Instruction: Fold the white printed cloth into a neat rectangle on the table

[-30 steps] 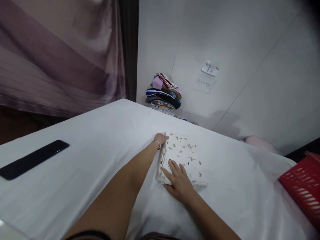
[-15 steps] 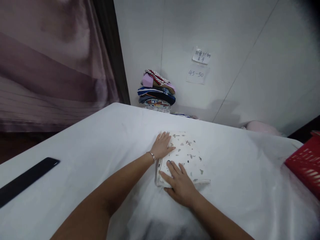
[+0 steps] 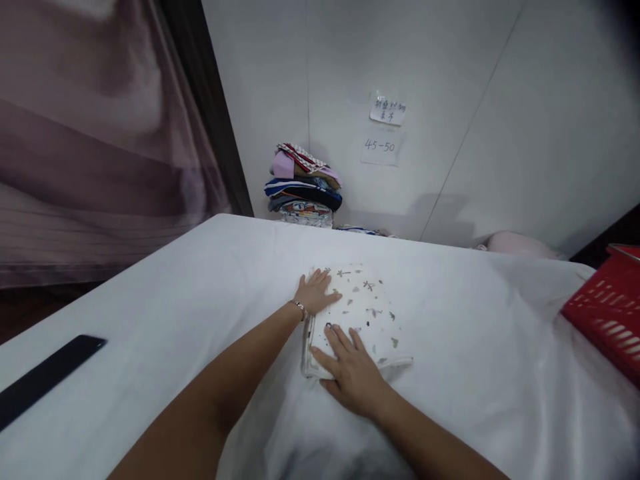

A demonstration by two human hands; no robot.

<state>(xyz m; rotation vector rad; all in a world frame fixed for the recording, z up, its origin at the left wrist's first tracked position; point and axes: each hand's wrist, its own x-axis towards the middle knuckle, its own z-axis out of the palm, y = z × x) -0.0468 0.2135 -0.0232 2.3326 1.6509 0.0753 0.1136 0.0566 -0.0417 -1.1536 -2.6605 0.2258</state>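
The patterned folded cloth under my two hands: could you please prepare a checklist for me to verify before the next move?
1. Left hand lies on the folded cloth, near its far left corner: ok.
2. Right hand is spread over the cloth's near edge, fingers on the print: ok.
3. Edges lined up: not ok; a strip seems to stick out at the near right corner.
4. Lower layers smooth: cannot tell; the top layer hides them.
5. Dark flat object and red basket apart from the folded cloth: ok.

Left grip (image 3: 315, 295) and right grip (image 3: 354, 375) flat on folded patterned cloth (image 3: 363, 308)
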